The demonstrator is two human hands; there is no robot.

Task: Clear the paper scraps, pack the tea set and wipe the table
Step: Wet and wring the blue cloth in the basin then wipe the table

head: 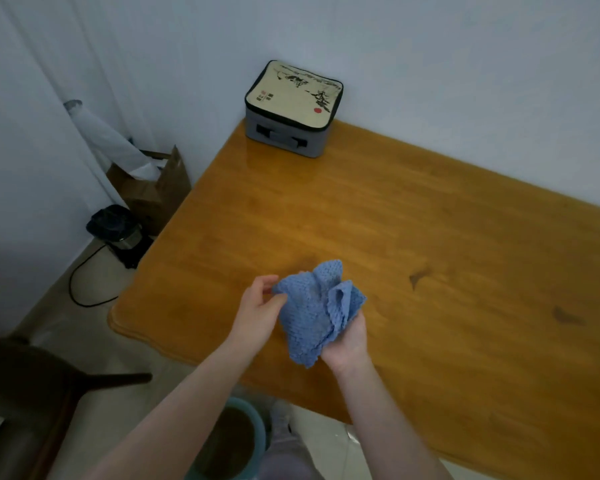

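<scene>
A crumpled blue cloth (317, 311) is held above the near left part of the wooden table (430, 237). My right hand (349, 341) grips it from below. My left hand (258, 311) pinches its left edge between thumb and fingers. A grey zipped tea set case (291, 109) with a beige printed lid stands shut at the table's far left corner, against the wall. No paper scraps or loose tea ware show on the table.
A blue-rimmed bin (229, 441) stands on the floor below the table's near edge. A dark chair (32, 393) is at lower left. An electric kettle (118, 230) with its cord and a brown cardboard box (153, 188) sit on the floor left of the table.
</scene>
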